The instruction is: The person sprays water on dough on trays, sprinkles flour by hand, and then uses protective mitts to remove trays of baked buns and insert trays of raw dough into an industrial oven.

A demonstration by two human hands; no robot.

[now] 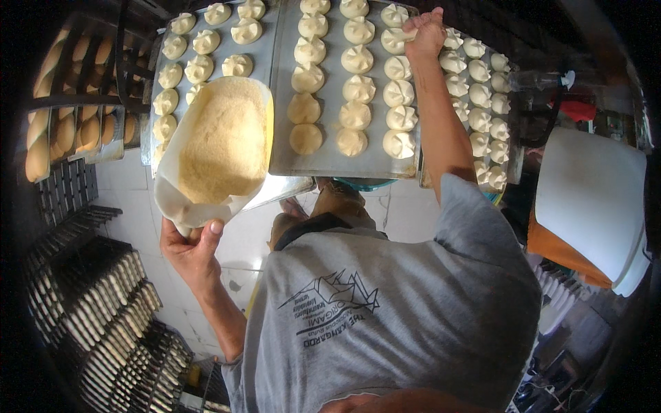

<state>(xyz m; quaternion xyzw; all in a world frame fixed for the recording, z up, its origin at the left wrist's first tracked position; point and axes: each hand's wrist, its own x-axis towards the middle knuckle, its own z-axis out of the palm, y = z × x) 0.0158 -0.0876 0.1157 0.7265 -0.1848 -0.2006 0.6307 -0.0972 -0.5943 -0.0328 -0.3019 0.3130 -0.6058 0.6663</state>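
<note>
My left hand (193,256) grips the end of a white cut-open plastic jug (171,196). Fine tan crumbs (224,141) fill it, and it hangs over the near edge of the left tray. My right hand (427,33) is raised above the far right of the middle baking tray (330,163), fingers curled together; whatever they hold is hidden. Rows of pale, star-cut dough rounds (359,89) lie on this tray. Two flatter rounds (305,139) near its front left look tan on top.
Another tray of dough rounds (200,69) lies on the left, partly behind the jug, and a third (480,127) on the right. Baked buns (87,131) sit on a rack at the far left. Racks of long pale pieces (120,330) stand below. A white bin (591,196) is at the right.
</note>
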